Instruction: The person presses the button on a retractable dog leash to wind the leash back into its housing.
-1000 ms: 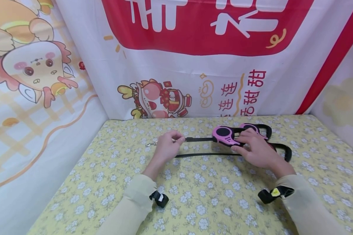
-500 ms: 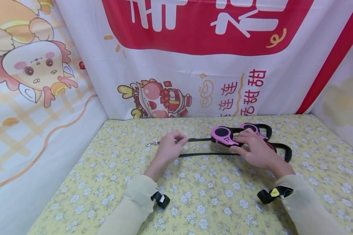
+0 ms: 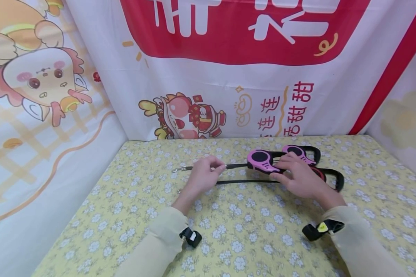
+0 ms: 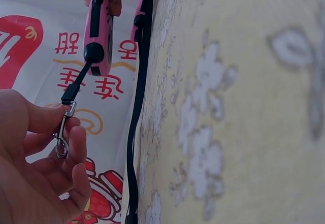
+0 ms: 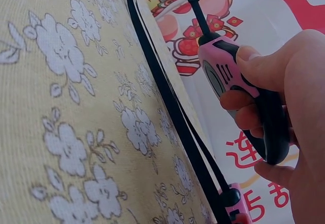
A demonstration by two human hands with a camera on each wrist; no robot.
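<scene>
Banners of white cloth [image 3: 228, 96] printed with red panels and cartoon figures hung behind and to both sides of a table covered in yellow cloth with small white flowers [image 3: 228, 238]. A second pink and black retractable leash housing [image 3: 299, 151] lay at the far side, just behind the one in hand, and its long black strap [image 3: 249, 181] ran flat across the cloth between the two hands; its black handle loop [image 3: 334, 179] curved out beyond the right wrist. Cream sleeves [image 3: 159, 246] covered both forearms, each wrist carrying a small black strapped camera [image 3: 191, 237].

The pink plastic retractable leash housing with a black round face [image 3: 261, 161] sat at the far middle of the table, to the right of centre. The right hand [image 3: 298, 177] gripped it, thumb and fingers curled round the body and the black handle, as the right wrist view showed plainly. A short black webbing strap [image 3: 236, 166] came out of the housing's nose towards the left, ending in a small silver metal snap clip [image 4: 62, 135]. The left hand [image 3: 204, 177] pinched that clip between thumb and curled fingers, close to the housing. Beyond the left hand a thin metal piece [image 3: 180, 169] lay on the cloth; what it belonged to could not be told.
</scene>
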